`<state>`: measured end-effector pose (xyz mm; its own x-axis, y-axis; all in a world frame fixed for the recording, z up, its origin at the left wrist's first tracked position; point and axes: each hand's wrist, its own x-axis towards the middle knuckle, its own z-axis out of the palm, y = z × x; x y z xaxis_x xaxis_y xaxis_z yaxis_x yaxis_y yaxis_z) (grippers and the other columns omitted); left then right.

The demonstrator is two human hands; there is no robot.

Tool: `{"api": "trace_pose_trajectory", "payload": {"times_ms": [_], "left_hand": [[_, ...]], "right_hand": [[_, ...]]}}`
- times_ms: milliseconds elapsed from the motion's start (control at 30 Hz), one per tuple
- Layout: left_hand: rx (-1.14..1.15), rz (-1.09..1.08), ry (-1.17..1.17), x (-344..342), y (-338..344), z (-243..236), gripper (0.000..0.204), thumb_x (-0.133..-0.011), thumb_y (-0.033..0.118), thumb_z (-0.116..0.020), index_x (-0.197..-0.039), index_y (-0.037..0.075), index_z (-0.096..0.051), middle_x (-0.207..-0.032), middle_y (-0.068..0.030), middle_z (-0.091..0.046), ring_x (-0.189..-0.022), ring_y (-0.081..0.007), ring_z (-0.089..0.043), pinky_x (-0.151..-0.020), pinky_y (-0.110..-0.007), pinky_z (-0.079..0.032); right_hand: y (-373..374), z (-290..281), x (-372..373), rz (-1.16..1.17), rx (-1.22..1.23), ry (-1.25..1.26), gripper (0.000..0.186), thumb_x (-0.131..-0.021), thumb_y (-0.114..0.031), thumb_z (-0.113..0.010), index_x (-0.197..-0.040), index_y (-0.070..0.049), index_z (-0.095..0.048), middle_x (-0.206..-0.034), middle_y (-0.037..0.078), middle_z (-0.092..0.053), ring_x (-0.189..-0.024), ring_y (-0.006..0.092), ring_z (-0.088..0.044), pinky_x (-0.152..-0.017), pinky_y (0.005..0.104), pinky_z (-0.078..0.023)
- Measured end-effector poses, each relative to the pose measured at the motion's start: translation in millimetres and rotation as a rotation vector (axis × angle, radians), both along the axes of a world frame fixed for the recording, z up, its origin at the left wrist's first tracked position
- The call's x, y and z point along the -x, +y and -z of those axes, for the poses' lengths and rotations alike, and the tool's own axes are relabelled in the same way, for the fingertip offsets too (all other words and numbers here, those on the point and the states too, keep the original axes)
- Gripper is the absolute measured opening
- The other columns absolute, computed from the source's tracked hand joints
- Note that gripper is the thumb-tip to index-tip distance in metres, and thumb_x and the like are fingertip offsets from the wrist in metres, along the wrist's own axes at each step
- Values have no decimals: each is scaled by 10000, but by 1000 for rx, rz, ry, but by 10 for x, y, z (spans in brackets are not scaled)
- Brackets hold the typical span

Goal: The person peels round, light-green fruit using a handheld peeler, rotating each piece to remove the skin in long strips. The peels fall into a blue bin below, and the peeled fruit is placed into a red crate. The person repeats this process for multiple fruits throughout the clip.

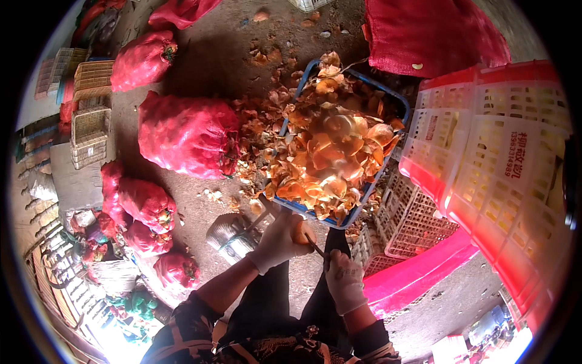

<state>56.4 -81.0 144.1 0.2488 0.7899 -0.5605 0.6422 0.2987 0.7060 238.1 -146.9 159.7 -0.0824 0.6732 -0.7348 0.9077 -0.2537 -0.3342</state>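
One brown onion (pixel 301 232) is just below the middle of the head view, held tight in the gloved left hand (pixel 276 239). A bit lower and to the right, the gloved right hand (pixel 344 279) is wrapped around a small knife (pixel 314 244). Its blade points up and left and seems to touch the onion. Above them sits a blue tub (pixel 405 109), heaped with onion skins (pixel 339 151). Fat red sacks (pixel 188 136) lie at the left.

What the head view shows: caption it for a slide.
Left hand gripping an onion, right hand a knife, by a blue crate heaped with skins.
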Motion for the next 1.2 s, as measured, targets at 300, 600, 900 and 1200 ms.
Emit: {"api": "trace_pose_trajectory", "payload": {"times_ms": [300, 600, 900, 1200], "left_hand": [[775, -431, -490, 144, -78, 193, 482, -625, 163, -807, -1032, 8, -598, -925, -47, -641, -830, -114, -603, -755, -272, -485], [336, -201, -355, 13, 36, -15, 681, -584, 200, -834, -1151, -14, -523, -1069, -84, -569, -999, -157, -550, -877, -297, -449], [151, -134, -294, 20, 72, -126, 665, -615, 232, -808, -1171, 29, -504, -1142, -96, -534, -1039, -215, -548, -910, -343, -439], [571, -1182, -1216, -67, -40, 169, 586, -801, 300, -689, -1265, 60, -425, -1179, -96, -529, -1073, -237, -531, -893, -393, -466]], "right_hand": [[-9, 165, -206, -94, -98, 128, 111, -843, -194, -537, -826, -86, -513, -665, 137, -589, -625, 326, -610, -528, 457, -466], [-26, 204, -224, 467, -135, 453, 182, -848, -208, -592, -741, -63, -563, -598, 139, -545, -504, 346, -536, -512, 437, -447], [255, -35, -185, 184, -291, 387, 124, -804, -101, -560, -920, -84, -598, -815, 91, -594, -700, 272, -599, -567, 373, -488], [352, -211, 101, 229, -537, 284, 83, -686, -76, -641, -659, -89, -563, -672, 114, -521, -655, 313, -524, -550, 436, -393]]}}
